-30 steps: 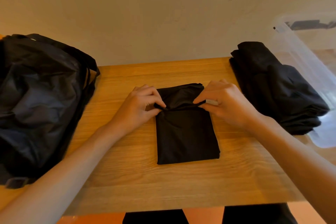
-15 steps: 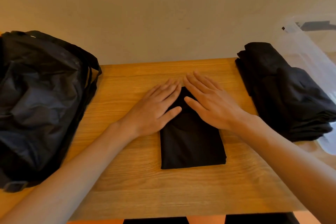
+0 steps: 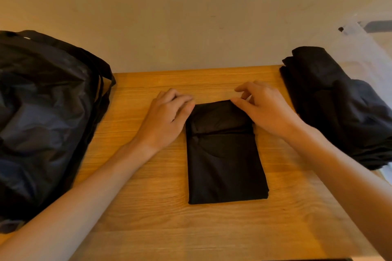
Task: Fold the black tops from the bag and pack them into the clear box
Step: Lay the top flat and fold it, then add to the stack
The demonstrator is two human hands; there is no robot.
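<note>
The left hand (image 3: 167, 116) curls its fingers down at the far left corner of the folded black top (image 3: 224, 159), the tips hidden, so a pinch cannot be told; the clear box (image 3: 360, 48) at far right is blurred and cut off. The right hand (image 3: 265, 110) lays its thumb on the far right corner, fingers loosely bent. The top lies flat on the table (image 3: 148, 218), long axis running away from the person.
</note>
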